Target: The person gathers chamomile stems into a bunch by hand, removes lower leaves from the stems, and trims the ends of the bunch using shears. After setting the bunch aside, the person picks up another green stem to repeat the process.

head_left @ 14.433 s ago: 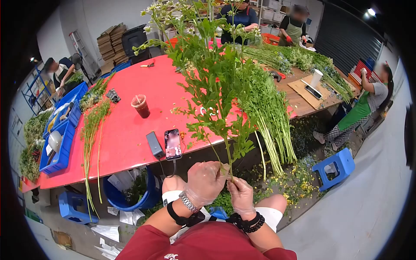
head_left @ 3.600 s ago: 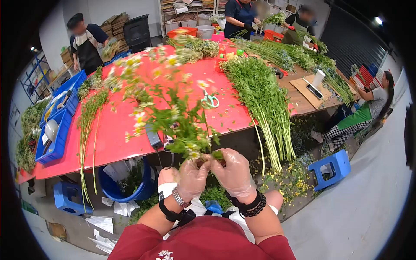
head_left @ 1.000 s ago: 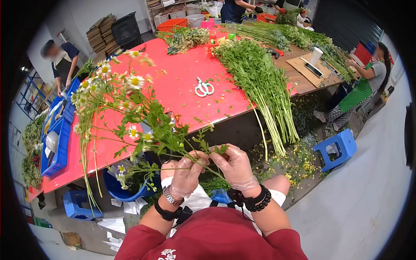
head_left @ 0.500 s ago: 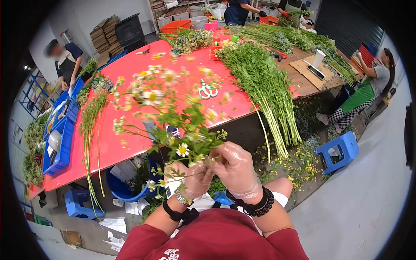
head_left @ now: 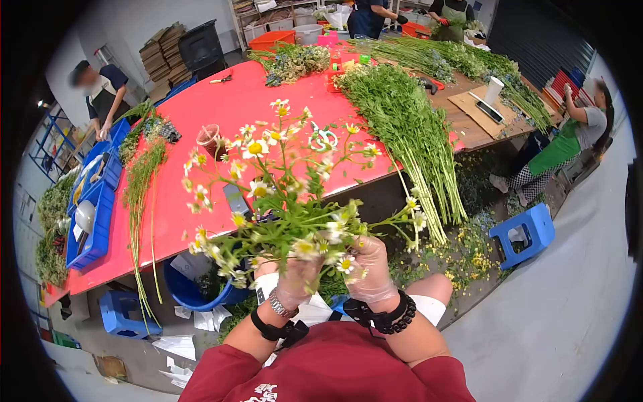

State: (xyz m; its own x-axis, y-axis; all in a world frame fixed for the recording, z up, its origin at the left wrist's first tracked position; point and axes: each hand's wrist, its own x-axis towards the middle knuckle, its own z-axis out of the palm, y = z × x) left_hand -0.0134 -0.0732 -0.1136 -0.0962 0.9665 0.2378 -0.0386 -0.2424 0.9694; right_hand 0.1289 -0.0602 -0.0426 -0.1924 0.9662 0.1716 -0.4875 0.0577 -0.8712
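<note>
A bunch of chamomile-like flowers (head_left: 284, 214), with white petals, yellow centres and green leaves, spreads in front of me over the table's near edge. My left hand (head_left: 299, 283), in a clear plastic glove, is closed round its stems at the bottom. My right hand (head_left: 373, 275), gloved alike, is curled at the bunch's lower right side with fingers pinched on a flower stem. Leaves and blossoms partly cover the fingertips of both hands. Behind the flowers, scissors (head_left: 323, 139) with pale green handles and a lidded cup (head_left: 209, 139) rest on the red tabletop (head_left: 181, 114).
Long leafy stems (head_left: 402, 114) lie across the table, their cut ends overhanging the edge. Blue crates (head_left: 90, 231) line the left side. Below are a blue bucket (head_left: 194, 295) and blue stools (head_left: 526, 234) (head_left: 124, 315). Several co-workers stand round the table.
My hands have moved apart; the right one shifted right and down. The bunch has turned and spread wider, with some blossoms now on the right. The cup has come into sight behind it.
</note>
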